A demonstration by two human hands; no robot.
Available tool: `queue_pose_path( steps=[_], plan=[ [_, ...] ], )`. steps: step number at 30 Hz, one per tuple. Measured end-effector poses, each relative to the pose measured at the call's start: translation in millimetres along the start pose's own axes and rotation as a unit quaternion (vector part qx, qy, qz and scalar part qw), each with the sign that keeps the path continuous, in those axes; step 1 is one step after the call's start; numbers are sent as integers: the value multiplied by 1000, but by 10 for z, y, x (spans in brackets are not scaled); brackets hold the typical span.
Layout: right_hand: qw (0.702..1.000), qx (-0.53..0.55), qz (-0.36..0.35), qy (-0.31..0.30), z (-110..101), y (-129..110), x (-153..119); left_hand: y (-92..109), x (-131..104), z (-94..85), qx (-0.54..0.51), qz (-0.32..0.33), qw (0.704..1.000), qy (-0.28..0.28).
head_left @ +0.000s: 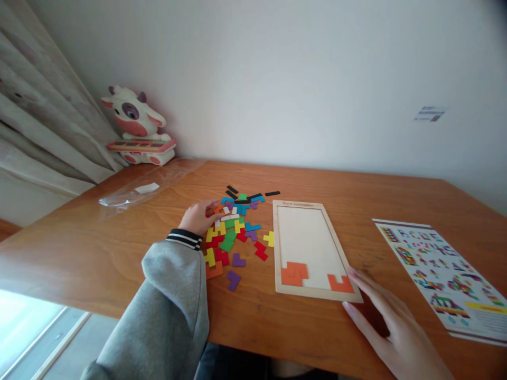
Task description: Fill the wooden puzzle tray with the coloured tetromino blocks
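My left hand [197,217], in a grey sleeve with a striped cuff, is at the left side of a heap of coloured flat puzzle pieces [227,242]. Its thumb and fingers are bent around a small orange puzzle piece [218,209]. To the right lies a pale wooden puzzle tray [278,248]. Orange pieces [294,274] sit in its lower left corner, and a U-shaped orange piece [343,285] is in the lower right. My right hand [392,322] rests at that lower right corner, thumb and fingers apart, a fingertip touching the frame.
A printed pattern sheet [439,279] lies on the wooden table [336,184] at the right. At the back left stands a cow-shaped toy keyboard [140,129], with a clear plastic bag [130,198] in front of it. Beyond are a curtain [43,105] and a white wall [277,79].
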State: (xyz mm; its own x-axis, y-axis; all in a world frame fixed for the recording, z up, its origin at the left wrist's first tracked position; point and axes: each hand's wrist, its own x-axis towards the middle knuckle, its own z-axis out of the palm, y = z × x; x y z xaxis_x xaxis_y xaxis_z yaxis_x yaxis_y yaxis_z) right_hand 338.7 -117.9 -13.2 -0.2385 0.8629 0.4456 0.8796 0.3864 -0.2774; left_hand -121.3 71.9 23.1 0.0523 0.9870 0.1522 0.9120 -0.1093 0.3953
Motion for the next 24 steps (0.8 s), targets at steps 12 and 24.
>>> queue_pose_path(
  steps=[12,24],
  plan=[
    [1000,4,7,2,-46,-87,64,408,-98,38,-52,100,979,168],
    [994,68,41,81,6,-560,232,1290,-585,282,-117,550,826,20]
  ],
)
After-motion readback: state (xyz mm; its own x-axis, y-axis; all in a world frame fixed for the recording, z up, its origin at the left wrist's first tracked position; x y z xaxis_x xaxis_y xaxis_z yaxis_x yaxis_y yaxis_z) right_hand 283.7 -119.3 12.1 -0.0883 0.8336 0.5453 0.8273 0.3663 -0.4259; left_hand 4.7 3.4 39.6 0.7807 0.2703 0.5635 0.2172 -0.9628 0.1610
